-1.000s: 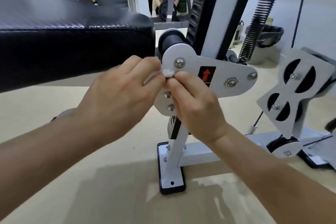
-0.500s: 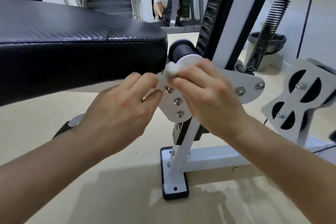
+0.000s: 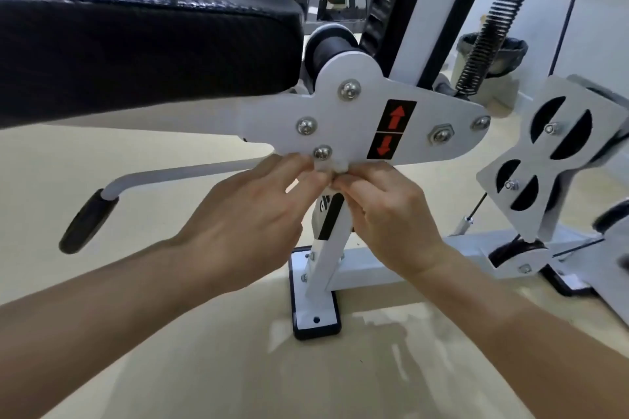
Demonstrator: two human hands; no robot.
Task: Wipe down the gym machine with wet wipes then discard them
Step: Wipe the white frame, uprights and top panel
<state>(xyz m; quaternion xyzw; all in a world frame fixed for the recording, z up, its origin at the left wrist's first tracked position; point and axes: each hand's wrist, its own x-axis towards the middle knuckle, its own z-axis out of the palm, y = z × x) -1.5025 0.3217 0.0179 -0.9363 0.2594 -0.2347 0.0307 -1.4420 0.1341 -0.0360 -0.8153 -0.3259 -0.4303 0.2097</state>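
A white metal bracket plate [image 3: 354, 119] with bolts and a red-arrow sticker joins the gym machine's black padded seat [image 3: 136, 41] to its white upright. A small balled white wet wipe [image 3: 335, 169] sits at the plate's lower edge, mostly hidden by fingers. My left hand [image 3: 252, 224] and my right hand [image 3: 388, 214] meet there, fingertips of both pinching the wipe just below the lowest bolt.
A lever with a black grip [image 3: 86, 224] sticks out at the left under the seat. A white foot plate [image 3: 315, 296] stands on the beige floor. A pulley bracket [image 3: 558, 156] is at the right, a black-lined bin [image 3: 490, 54] behind, with a spring [image 3: 493, 20] in front of it.
Both hands dropped from the top left of the plate to its bottom edge, the wipe with them. The left hand has rejoined the right on the wipe. The plate's face is now uncovered.
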